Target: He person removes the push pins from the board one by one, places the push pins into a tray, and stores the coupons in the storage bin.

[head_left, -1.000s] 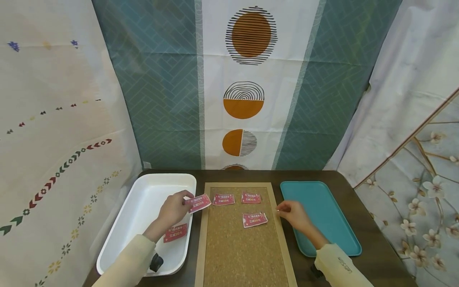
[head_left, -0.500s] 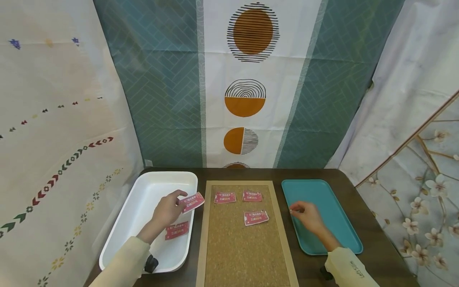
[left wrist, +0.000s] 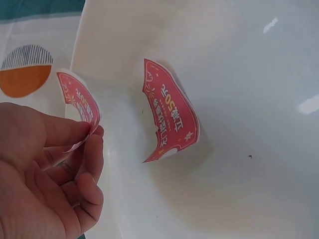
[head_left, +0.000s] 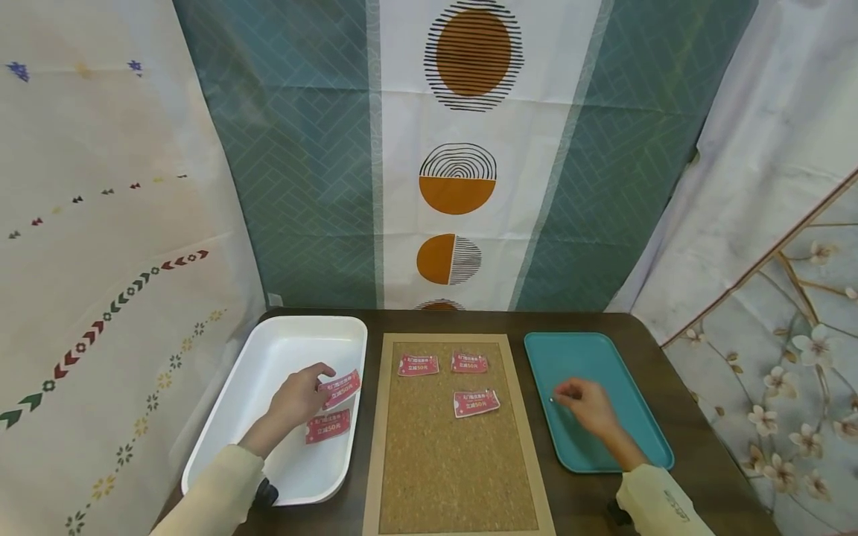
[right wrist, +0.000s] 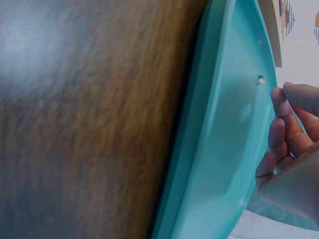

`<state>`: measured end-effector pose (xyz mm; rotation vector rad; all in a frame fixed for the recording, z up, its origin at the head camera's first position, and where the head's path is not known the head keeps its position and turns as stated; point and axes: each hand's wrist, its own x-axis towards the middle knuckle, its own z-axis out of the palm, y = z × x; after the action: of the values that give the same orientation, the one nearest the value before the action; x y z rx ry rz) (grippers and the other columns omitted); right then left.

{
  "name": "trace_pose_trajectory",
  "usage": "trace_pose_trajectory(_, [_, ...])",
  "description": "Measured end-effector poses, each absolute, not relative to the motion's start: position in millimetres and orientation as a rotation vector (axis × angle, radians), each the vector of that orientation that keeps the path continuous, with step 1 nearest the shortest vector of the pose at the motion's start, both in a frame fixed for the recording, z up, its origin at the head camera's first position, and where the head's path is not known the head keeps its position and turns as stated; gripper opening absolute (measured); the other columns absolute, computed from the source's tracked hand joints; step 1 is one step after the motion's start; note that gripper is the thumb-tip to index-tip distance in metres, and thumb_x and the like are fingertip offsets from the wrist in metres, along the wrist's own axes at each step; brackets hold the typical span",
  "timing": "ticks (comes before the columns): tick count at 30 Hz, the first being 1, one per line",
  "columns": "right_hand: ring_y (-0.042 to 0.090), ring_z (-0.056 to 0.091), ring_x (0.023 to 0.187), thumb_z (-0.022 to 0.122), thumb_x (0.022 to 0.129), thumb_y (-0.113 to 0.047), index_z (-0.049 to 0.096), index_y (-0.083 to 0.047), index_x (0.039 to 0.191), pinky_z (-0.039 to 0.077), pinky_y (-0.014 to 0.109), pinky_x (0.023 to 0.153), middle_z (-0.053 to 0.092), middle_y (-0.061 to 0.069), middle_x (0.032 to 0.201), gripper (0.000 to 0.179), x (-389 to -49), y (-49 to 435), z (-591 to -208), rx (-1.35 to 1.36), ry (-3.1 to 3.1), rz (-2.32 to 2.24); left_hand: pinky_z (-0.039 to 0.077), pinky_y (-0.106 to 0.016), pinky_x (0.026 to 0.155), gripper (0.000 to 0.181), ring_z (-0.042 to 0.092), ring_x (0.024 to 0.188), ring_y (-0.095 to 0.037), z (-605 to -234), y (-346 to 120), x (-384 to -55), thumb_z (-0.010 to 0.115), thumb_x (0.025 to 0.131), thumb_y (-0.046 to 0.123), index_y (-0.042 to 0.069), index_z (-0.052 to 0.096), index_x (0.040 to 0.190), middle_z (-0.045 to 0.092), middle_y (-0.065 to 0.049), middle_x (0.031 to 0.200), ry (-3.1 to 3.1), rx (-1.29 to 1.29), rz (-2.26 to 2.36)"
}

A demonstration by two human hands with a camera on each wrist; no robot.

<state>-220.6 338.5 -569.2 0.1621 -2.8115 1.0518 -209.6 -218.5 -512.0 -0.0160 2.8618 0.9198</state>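
Though I cannot tell whether my right hand, lower right, holds anything, my left hand pinches, over the lower-left tray, a coupon that a harder squeeze could crease.

I'm viewing a dark wood-grained bench that is stretching below the left hand and right hand. Ahead of both, a green cloth is hanging, its white central strip showing orange-and-black circles. Left of the left hand, pale patterned fabric is draping; beyond the right hand's right, I'm seeing blossom-printed white fabric. Pale glare is brightening the bench.
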Motion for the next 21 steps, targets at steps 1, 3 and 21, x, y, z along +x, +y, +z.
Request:
trace_pose_trajectory(1, [0.014,0.067,0.082,0.081,0.089,-0.004,0.078,-0.005,0.093,0.051,0.03,0.072,0.077,0.005,0.087,0.005,-219.9,339.6,-569.9,0.159,-2.818,1.047,0.059,-0.034,0.064,0.041,0.066,0.077,-0.02,-513.2,-220.0,-209.4,0.074,0.095,0.009,0.002,0.064,0.134,0.074,-0.015,0.103,2.854,-0.02,0.909])
trace_pose_trajectory(3, [0.015,0.067,0.082,0.08,0.089,-0.004,0.078,-0.006,0.091,0.052,0.031,0.072,0.077,0.005,0.087,0.004,-218.7,341.4,-572.1,0.148,-2.829,1.033,0.059,-0.033,0.064,0.041,0.065,0.076,-0.02,-515.2,-222.7,-208.9,0.074,0.095,0.009,0.003,0.065,0.133,0.073,-0.015,0.101,2.839,-0.031,0.895])
trace_pose_trajectory(21, [0.016,0.064,0.079,0.08,0.091,-0.009,0.077,-0.003,0.088,0.049,0.032,0.068,0.076,0.005,0.086,0.007,-212.8,341.0,-576.5,0.133,-2.92,1.038,0.054,-0.039,0.071,0.033,0.063,0.084,-0.022,-528.4,-236.8,-206.9,0.075,0.09,0.009,0.005,0.07,0.122,0.07,-0.009,0.097,2.724,-0.032,0.739])
